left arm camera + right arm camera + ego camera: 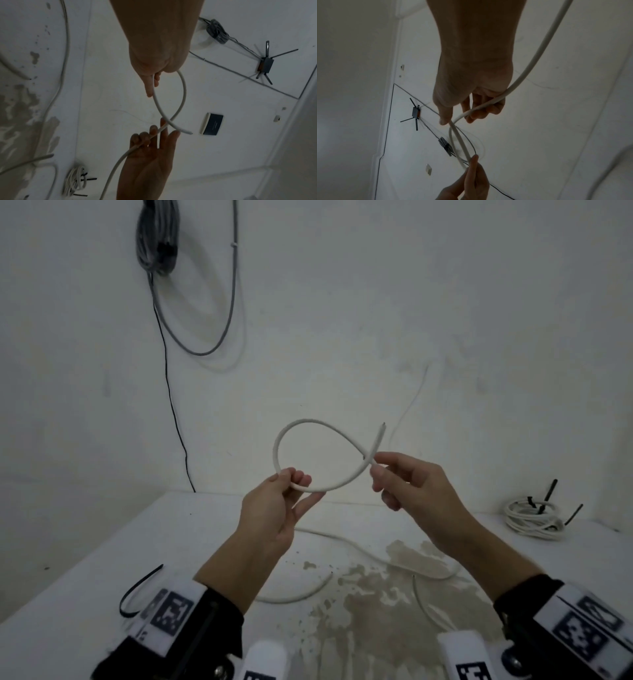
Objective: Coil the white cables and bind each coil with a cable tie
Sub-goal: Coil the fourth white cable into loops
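Above the table I hold up a white cable (310, 423) bent into one loop. My left hand (293, 479) pinches the loop's lower left between thumb and fingers. Where the cable crosses itself, my right hand (375, 468) pinches it, and the cut end (382, 426) sticks up past the crossing. The cable's long tail (342, 541) trails across the table. In the left wrist view the left hand (152, 86) grips the loop (184, 93). From the right wrist, the right hand (456, 119) holds the cable (539, 54). A loose black cable tie (137, 594) lies at the front left.
A bound white coil (532, 517) with black ties sticking out sits at the back right of the white table (102, 542). A stained patch (376, 594) covers the table's front middle. Grey and black cables (157, 237) hang on the wall behind.
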`<state>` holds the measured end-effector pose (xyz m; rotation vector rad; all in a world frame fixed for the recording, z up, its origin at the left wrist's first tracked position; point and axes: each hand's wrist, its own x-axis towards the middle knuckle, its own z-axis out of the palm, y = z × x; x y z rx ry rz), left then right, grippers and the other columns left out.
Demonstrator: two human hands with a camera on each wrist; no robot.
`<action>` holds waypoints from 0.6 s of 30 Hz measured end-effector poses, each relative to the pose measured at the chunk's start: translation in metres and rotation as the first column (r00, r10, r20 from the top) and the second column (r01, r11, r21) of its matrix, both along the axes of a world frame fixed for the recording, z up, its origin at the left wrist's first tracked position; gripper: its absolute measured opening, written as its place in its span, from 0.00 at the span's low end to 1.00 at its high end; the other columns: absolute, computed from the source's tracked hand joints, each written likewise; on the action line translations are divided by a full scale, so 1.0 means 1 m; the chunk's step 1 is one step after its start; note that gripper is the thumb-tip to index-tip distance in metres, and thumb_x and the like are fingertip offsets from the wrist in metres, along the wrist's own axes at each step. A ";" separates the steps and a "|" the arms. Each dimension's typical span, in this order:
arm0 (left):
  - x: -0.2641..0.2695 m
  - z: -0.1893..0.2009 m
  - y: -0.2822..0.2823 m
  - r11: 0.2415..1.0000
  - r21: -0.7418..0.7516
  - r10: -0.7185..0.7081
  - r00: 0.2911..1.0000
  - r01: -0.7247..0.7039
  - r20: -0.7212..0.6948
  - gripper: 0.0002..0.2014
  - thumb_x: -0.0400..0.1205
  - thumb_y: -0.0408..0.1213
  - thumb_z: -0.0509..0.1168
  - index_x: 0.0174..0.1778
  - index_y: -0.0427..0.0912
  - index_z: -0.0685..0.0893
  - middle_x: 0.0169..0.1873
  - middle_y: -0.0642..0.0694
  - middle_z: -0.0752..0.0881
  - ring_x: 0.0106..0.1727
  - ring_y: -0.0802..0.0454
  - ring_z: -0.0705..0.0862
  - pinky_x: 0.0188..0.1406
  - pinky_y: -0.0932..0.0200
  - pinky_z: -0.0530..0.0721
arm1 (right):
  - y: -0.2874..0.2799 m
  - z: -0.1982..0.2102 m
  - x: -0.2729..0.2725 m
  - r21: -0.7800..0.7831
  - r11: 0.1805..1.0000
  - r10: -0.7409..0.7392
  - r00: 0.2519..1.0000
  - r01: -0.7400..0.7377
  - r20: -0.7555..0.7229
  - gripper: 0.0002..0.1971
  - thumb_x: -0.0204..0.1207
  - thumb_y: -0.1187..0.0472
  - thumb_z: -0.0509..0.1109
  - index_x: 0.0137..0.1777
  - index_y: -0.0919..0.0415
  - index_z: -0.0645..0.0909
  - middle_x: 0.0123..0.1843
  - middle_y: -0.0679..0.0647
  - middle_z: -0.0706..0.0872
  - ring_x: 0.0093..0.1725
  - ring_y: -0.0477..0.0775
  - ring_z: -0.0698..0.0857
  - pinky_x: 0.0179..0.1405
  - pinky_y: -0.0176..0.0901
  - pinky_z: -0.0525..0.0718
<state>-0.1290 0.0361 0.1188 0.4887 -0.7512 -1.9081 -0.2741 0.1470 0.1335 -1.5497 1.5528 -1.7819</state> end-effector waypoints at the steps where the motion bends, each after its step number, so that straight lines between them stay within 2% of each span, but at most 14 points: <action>1: -0.001 -0.001 0.003 1.000 0.001 0.001 1.000 -0.001 0.007 0.09 0.85 0.28 0.57 0.42 0.31 0.79 0.36 0.39 0.81 0.39 0.50 0.83 0.26 0.52 0.89 | -0.001 0.000 0.003 0.001 1.000 -0.005 0.999 0.005 -0.034 0.10 0.68 0.50 0.72 0.48 0.50 0.86 0.30 0.48 0.81 0.28 0.44 0.76 0.30 0.34 0.76; 2: -0.003 -0.002 0.007 1.000 -0.002 -0.004 1.000 0.004 0.018 0.08 0.85 0.28 0.57 0.42 0.30 0.79 0.36 0.39 0.81 0.39 0.49 0.84 0.26 0.52 0.90 | -0.003 -0.001 0.005 0.002 1.000 -0.007 0.999 0.007 -0.048 0.12 0.66 0.48 0.72 0.47 0.50 0.87 0.30 0.45 0.82 0.28 0.43 0.76 0.31 0.33 0.77; 4: -0.004 -0.006 0.012 1.000 -0.004 -0.028 0.999 0.028 0.036 0.08 0.85 0.28 0.57 0.43 0.30 0.79 0.37 0.38 0.82 0.41 0.48 0.84 0.28 0.52 0.90 | -0.006 -0.002 0.006 -0.017 1.000 -0.022 1.000 0.021 -0.019 0.06 0.70 0.54 0.73 0.44 0.54 0.88 0.28 0.45 0.83 0.27 0.44 0.77 0.30 0.35 0.77; 7: 0.000 -0.010 0.014 0.989 0.005 -0.151 0.986 0.151 0.066 0.08 0.85 0.28 0.58 0.44 0.29 0.79 0.38 0.37 0.83 0.41 0.46 0.85 0.31 0.53 0.90 | -0.008 -0.002 0.003 -0.071 0.996 -0.045 0.994 0.053 0.101 0.02 0.69 0.63 0.76 0.40 0.57 0.90 0.28 0.53 0.84 0.22 0.48 0.74 0.22 0.35 0.72; 9: 0.006 -0.013 0.010 0.974 -0.005 -0.221 0.958 0.226 0.182 0.06 0.82 0.28 0.61 0.48 0.28 0.80 0.44 0.36 0.84 0.48 0.44 0.86 0.36 0.52 0.91 | -0.007 -0.001 -0.001 -0.094 0.993 -0.047 0.982 0.064 0.180 0.03 0.67 0.64 0.77 0.40 0.60 0.90 0.29 0.56 0.86 0.19 0.48 0.70 0.18 0.33 0.69; 10: 0.009 -0.014 0.008 0.976 -0.043 -0.193 0.938 0.214 0.287 0.09 0.81 0.29 0.65 0.54 0.30 0.80 0.51 0.37 0.84 0.54 0.44 0.85 0.41 0.50 0.90 | -0.005 0.000 -0.003 -0.097 0.993 -0.053 0.982 0.072 0.182 0.04 0.68 0.65 0.76 0.42 0.62 0.90 0.29 0.57 0.86 0.18 0.48 0.69 0.17 0.32 0.68; 11: 0.010 -0.016 0.005 0.978 -0.116 -0.111 0.905 0.172 0.411 0.16 0.79 0.31 0.68 0.62 0.34 0.78 0.57 0.40 0.82 0.60 0.45 0.82 0.48 0.49 0.88 | -0.004 0.000 -0.006 -0.093 0.993 -0.062 0.984 0.078 0.165 0.05 0.69 0.66 0.75 0.44 0.64 0.90 0.29 0.57 0.87 0.18 0.48 0.68 0.16 0.32 0.67; 12: 0.011 -0.016 0.003 0.963 -0.239 0.019 0.856 0.123 0.517 0.23 0.77 0.35 0.70 0.68 0.39 0.74 0.63 0.44 0.79 0.65 0.47 0.78 0.55 0.49 0.84 | -0.004 0.000 -0.008 -0.077 0.994 -0.068 0.988 0.079 0.139 0.07 0.71 0.66 0.74 0.48 0.66 0.89 0.28 0.56 0.86 0.18 0.47 0.67 0.16 0.32 0.67; 13: 0.013 -0.015 0.002 0.914 -0.394 0.166 0.802 0.093 0.573 0.27 0.77 0.39 0.70 0.72 0.45 0.71 0.66 0.48 0.76 0.66 0.50 0.75 0.60 0.51 0.79 | -0.004 -0.001 -0.008 -0.050 0.996 -0.063 0.992 0.069 0.112 0.09 0.72 0.66 0.73 0.51 0.66 0.88 0.28 0.55 0.86 0.18 0.47 0.67 0.16 0.32 0.67; 15: 0.014 -0.009 0.007 0.749 -0.653 0.379 0.740 0.107 0.556 0.24 0.81 0.42 0.66 0.73 0.53 0.70 0.64 0.54 0.75 0.63 0.57 0.77 0.56 0.58 0.76 | -0.005 -0.002 -0.006 -0.003 1.000 -0.029 0.998 0.030 0.059 0.11 0.74 0.65 0.72 0.56 0.63 0.86 0.29 0.54 0.86 0.18 0.47 0.67 0.17 0.33 0.67; 16: 0.013 -0.007 0.008 0.691 -0.710 0.398 0.751 0.133 0.527 0.20 0.83 0.41 0.63 0.71 0.53 0.72 0.60 0.54 0.78 0.56 0.59 0.81 0.49 0.61 0.79 | -0.006 -0.002 -0.004 0.006 1.000 -0.019 0.999 0.019 0.027 0.13 0.74 0.64 0.71 0.59 0.59 0.85 0.29 0.53 0.87 0.18 0.47 0.68 0.17 0.34 0.68; 17: 0.013 -0.004 0.010 0.679 -0.720 0.363 0.787 0.144 0.500 0.15 0.85 0.39 0.59 0.67 0.50 0.77 0.54 0.52 0.83 0.45 0.61 0.84 0.39 0.63 0.81 | -0.006 -0.003 -0.002 0.010 1.000 -0.023 1.000 0.023 -0.009 0.15 0.75 0.64 0.71 0.62 0.53 0.83 0.29 0.53 0.87 0.18 0.48 0.69 0.17 0.35 0.69; 18: 0.014 -0.002 0.012 0.700 -0.700 0.311 0.822 0.140 0.476 0.12 0.86 0.37 0.57 0.62 0.45 0.81 0.46 0.50 0.85 0.32 0.61 0.82 0.28 0.65 0.79 | -0.007 -0.003 -0.001 0.014 0.999 -0.033 0.998 0.034 -0.052 0.18 0.76 0.63 0.70 0.64 0.48 0.79 0.30 0.54 0.88 0.17 0.48 0.70 0.17 0.35 0.71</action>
